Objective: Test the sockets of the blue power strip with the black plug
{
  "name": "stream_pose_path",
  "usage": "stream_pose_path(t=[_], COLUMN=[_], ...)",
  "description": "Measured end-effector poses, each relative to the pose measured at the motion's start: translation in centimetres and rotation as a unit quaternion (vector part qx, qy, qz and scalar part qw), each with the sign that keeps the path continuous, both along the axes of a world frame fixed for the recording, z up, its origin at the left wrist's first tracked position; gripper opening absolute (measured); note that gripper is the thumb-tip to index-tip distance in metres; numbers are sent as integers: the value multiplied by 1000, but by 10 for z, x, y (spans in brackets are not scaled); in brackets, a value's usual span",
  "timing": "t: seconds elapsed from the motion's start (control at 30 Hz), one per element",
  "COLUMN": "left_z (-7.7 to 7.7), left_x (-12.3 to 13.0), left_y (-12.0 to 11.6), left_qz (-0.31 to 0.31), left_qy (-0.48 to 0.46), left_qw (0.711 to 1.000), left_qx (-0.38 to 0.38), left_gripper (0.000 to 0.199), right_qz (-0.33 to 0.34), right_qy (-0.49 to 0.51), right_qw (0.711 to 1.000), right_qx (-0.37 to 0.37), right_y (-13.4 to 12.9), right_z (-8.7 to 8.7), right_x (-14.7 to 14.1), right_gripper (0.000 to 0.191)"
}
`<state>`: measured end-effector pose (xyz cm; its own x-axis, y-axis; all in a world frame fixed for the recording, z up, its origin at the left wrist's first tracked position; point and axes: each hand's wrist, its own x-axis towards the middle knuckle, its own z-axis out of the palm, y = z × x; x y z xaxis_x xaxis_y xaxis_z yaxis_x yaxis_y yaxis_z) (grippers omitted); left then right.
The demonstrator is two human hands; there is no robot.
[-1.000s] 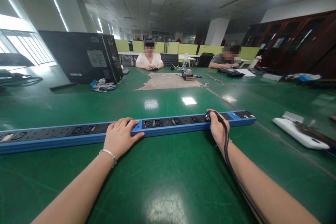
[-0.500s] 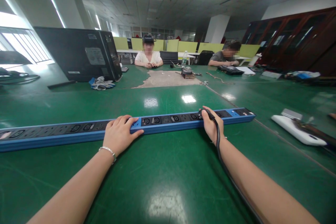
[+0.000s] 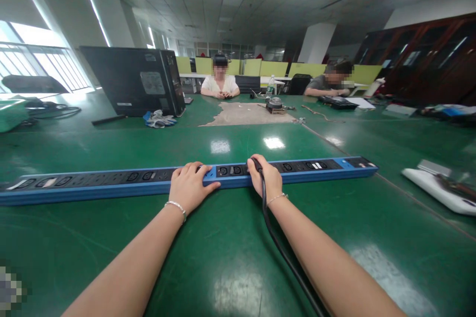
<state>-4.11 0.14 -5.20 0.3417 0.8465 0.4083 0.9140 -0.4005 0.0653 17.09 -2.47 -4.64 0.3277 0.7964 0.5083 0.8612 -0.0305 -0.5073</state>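
A long blue power strip (image 3: 320,174) with a black face and several sockets lies across the green table in front of me. My left hand (image 3: 189,185) grips it near the middle, fingers over the top and thumb along the front side. To the right of that, my right hand (image 3: 268,178) is closed around a black plug (image 3: 256,163) at the strip's socket face. Fingers cover most of the plug, so I cannot tell whether it sits in a socket. Its black cable (image 3: 275,240) runs down beside my right forearm.
A black computer case (image 3: 130,81) stands at the back left, with gloves (image 3: 159,119) by it. Two people (image 3: 220,86) sit across the table (image 3: 223,218). A round device (image 3: 275,104) and bottle (image 3: 270,87) stand farther back. A white object (image 3: 439,190) lies at right.
My right hand has moved left along the strip with the plug, closer to my left hand. My left hand keeps its place on the strip. The whole view has shifted slightly.
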Motion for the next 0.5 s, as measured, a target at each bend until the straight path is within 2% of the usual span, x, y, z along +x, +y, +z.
stream_pose_path(t=[0.17,0.33,0.5], left_z=[-1,-1,-1], left_x=[0,0,0], left_y=[1,0,0], left_qz=[-4,-1,-2], left_qy=[-14,-23,-24], left_qw=[1000,1000,1000], left_qx=[2,-3,3], left_gripper=[49,50,51], right_qz=[-21,-9,-4], right_qy=[-42,-136,-166], right_qw=[999,991,985], right_qx=[-7,4,43], right_y=[0,5,8], right_z=[1,2,-3], right_x=[-1,-4,-4], right_gripper=[32,28,26])
